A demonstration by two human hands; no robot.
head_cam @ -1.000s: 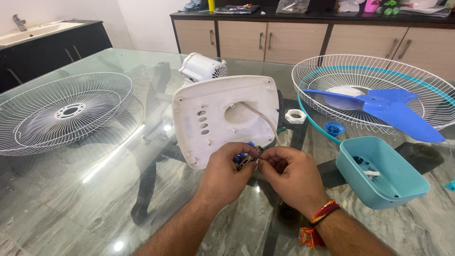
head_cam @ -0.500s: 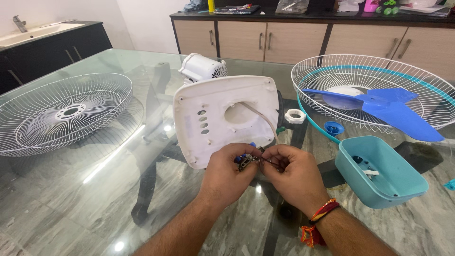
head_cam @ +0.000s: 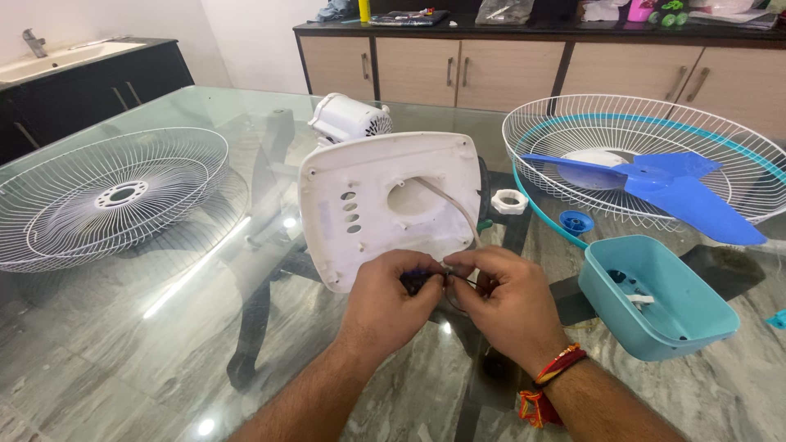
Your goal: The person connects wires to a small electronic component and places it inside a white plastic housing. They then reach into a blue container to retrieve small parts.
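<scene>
Both hands meet just below the lower edge of the tilted white plastic fan base plate (head_cam: 385, 205) on the grey marble-look glass table (head_cam: 123, 360), left hand (head_cam: 385, 307) and right hand (head_cam: 512, 307) with fingers curled tight, pinching a small dark wired part (head_cam: 419, 281) between them. Open tabletop lies near the wrists. A white wire fan guard (head_cam: 106, 196) lies far left; a teal plastic tray (head_cam: 655, 299) crowds the right, beneath a second guard holding the blue fan blade (head_cam: 663, 184).

Home dining or living area: glass table (head_cam: 164, 327) on marble floor, wooden sideboard cabinets (head_cam: 458, 69) along the wall, washbasin with tap (head_cam: 49, 57) at left, household clutter on the counter.
</scene>
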